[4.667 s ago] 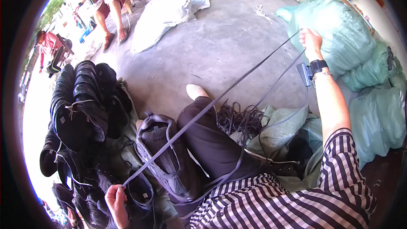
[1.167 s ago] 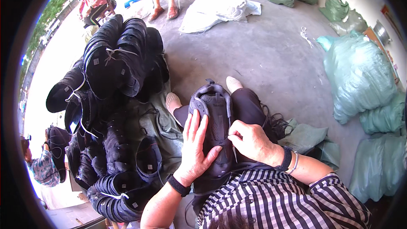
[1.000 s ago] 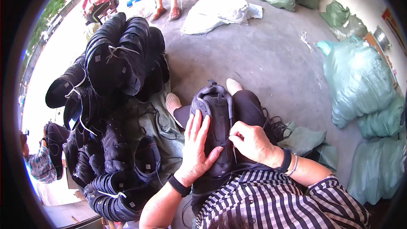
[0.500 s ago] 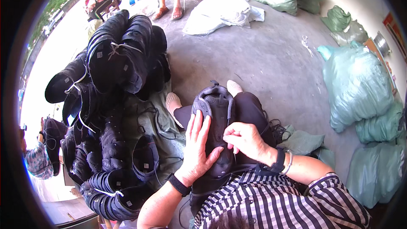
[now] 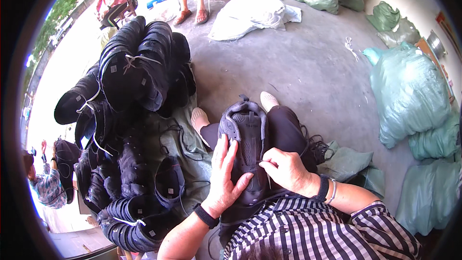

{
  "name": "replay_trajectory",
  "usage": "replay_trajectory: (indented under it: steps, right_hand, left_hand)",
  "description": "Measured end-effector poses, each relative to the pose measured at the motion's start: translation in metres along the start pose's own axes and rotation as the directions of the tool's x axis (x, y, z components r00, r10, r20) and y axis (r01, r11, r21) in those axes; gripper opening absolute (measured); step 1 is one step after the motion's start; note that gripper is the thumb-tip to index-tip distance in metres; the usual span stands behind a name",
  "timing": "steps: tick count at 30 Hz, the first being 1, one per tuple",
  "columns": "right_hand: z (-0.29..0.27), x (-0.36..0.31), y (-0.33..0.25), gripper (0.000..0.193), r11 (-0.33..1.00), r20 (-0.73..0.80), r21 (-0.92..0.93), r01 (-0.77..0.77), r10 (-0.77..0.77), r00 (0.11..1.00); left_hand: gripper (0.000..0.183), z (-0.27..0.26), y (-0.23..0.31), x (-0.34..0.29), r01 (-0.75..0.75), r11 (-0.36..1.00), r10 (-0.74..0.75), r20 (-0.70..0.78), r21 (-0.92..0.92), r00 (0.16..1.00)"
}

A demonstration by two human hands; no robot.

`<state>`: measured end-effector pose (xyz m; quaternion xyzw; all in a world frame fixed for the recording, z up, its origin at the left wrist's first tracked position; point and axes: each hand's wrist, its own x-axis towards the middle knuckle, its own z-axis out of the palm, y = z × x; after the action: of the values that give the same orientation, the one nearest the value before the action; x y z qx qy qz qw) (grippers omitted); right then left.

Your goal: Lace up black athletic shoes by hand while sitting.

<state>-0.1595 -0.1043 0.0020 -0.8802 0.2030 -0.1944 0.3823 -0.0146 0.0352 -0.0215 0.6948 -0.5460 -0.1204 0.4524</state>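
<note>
A black shoe upper [image 5: 249,139] lies along my lap, its padded collar pointing away from me and its toe end close to my body. My left hand [image 5: 224,183] rests on its left side with the fingers stretched out and the thumb spread over the front. Over the right edge of the upper, my right hand [image 5: 288,171] is closed in a pinch between thumb and forefinger. A thin strand seems to hang below those fingers, too fine to make out for certain.
Bundles of nested black shoe uppers [image 5: 115,72], tied with white cord, pile up at my left. A loose upper [image 5: 169,180] lies beside them on green sheeting. Stuffed green sacks [image 5: 409,91] line the right wall. A white sack [image 5: 250,14] and seated people [image 5: 113,0] are farther off.
My right hand has shifted slightly right and down, its fingers now curled at the upper's edge. The left hand stays on the upper. The whole view has tilted a little.
</note>
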Motion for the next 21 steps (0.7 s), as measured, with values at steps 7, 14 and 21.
replay_trajectory:
  steps: [7,14,21]
  right_hand:
    - [0.0,0.014,-0.009,0.008,0.801,0.246,0.444,-0.401,0.321,0.914]
    - [-0.002,0.011,-0.001,0.011,0.992,0.031,0.113,0.05,-0.053,0.998]
    - [-0.005,0.021,0.004,0.013,0.992,0.177,0.127,-0.009,-0.014,0.984]
  left_hand:
    - [0.077,0.0,-0.001,0.005,-0.002,1.0,0.001,-0.04,-0.016,0.999]
    - [0.055,-0.003,0.017,0.0,-0.117,0.931,0.158,-0.093,0.345,0.983]
    - [0.028,-0.012,0.031,0.015,-0.065,0.922,0.099,-0.07,0.382,0.993]
